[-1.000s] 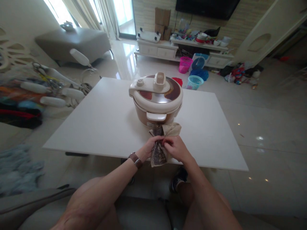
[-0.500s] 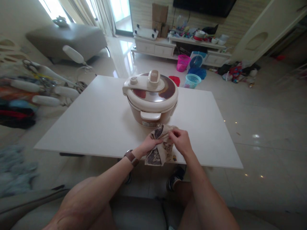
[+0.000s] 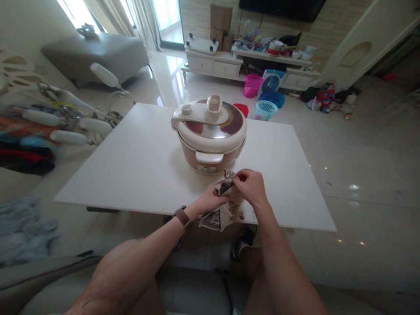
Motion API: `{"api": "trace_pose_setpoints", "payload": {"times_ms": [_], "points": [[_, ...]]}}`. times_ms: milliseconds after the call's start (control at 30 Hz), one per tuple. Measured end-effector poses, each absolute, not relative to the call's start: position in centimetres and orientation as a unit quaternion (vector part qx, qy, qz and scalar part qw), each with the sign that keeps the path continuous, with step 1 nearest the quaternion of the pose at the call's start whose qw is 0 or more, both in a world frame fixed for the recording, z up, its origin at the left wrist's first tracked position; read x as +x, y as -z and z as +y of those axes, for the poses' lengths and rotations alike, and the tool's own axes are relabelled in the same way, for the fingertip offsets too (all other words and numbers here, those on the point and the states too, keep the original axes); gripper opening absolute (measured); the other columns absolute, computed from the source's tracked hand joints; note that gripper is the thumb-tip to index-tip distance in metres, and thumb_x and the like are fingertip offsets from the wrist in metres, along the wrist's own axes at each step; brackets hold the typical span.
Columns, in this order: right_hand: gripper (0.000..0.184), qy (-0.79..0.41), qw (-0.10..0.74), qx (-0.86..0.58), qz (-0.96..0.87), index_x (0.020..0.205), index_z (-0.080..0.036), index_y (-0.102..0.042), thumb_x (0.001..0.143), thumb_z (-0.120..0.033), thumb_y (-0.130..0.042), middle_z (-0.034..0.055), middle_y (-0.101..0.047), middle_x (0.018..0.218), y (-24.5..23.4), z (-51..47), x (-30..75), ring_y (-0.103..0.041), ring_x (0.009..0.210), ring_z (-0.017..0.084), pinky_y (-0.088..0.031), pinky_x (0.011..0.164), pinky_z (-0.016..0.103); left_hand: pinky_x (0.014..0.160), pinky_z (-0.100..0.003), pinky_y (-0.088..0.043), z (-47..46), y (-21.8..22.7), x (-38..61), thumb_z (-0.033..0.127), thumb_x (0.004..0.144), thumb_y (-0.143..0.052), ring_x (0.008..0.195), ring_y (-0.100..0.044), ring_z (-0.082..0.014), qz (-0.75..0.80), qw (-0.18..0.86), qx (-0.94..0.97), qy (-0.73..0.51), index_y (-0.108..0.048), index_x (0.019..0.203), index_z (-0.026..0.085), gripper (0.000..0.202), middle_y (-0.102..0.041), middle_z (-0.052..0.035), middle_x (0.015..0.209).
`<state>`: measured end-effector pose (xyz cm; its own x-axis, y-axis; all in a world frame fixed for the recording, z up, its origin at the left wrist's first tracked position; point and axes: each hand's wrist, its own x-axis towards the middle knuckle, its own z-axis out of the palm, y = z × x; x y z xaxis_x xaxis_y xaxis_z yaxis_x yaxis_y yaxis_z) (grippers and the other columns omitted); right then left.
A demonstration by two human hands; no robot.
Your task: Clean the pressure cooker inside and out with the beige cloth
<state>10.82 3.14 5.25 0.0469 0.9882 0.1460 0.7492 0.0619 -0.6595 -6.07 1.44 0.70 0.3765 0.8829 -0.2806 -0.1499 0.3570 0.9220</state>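
The person sits at the white table (image 3: 138,175), working a patterned cloth (image 3: 232,210) between both hands at six o'clock, by the near edge. The left hand (image 3: 211,200) is closed on its folds, thumb laid over the top; a brown strap (image 3: 183,217) circles that wrist. The right hand (image 3: 250,186), at two o'clock from the left, is pinched up tight, thumb and fingertips together on the cloth's upper part. I can't tell whether any of the cloth rests on the table. Just off it, toward eleven o'clock, the cream-and-brown cooker (image 3: 210,143) stands upright, lid on. Over on the floor, a pink basket (image 3: 252,86) sits near one o'clock from the cooker, a light blue basket (image 3: 265,109) nearer two.
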Motion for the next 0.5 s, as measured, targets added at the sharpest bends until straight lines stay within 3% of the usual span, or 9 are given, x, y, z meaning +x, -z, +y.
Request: {"api": "trace_pose_setpoints", "payload": {"times_ms": [200, 333, 500], "points": [[0.014, -0.209, 0.321, -0.631, -0.675, 0.061, -0.022, -0.065, 0.073, -0.027, -0.061, 0.0023, -0.065, 0.062, -5.7, 3.0, 9.6, -0.053, 0.058, 0.016, -0.036, 0.062, 0.031, 0.097, -0.035, -0.051, 1.6, -1.4, -7.1, 0.002, 0.057, -0.084, 0.098, -0.068, -0.0264, 0.415, 0.73, 0.446, -0.311, -0.078, 0.104, 0.016, 0.049, -0.079, -0.0048, 0.1], [0.014, -0.208, 0.302, -0.634, -0.681, 0.06, -0.022, -0.063, 0.073, -0.027, -0.062, 0.0022, -0.064, 0.061, -6.0, 3.0, 8.9, -0.052, 0.059, 0.016, -0.035, 0.062, 0.03, 0.098, -0.034, -0.051, 1.8, -1.8, -7.1, 0.008, 0.061, -0.086, 0.1, -0.067, -0.0254, 0.385, 0.722, 0.472, -0.327, -0.076, 0.11, 0.016, 0.051, -0.078, -0.005, 0.102], [0.016, -0.07, 0.261, -0.617, -0.739, 0.063, -0.022, -0.06, 0.078, -0.025, -0.06, 0.0046, -0.066, 0.07, -7.8, 1.8, 7.3, -0.055, 0.068, 0.018, -0.033, 0.064, 0.031, 0.089, -0.033, -0.054, 2.5, -0.7, -7.0, 0.012, 0.066, -0.08, 0.092, -0.063, -0.0213, 0.376, 0.655, 0.565, -0.332, -0.072, 0.103, 0.014, 0.038, -0.075, -0.0034, 0.098]]}}
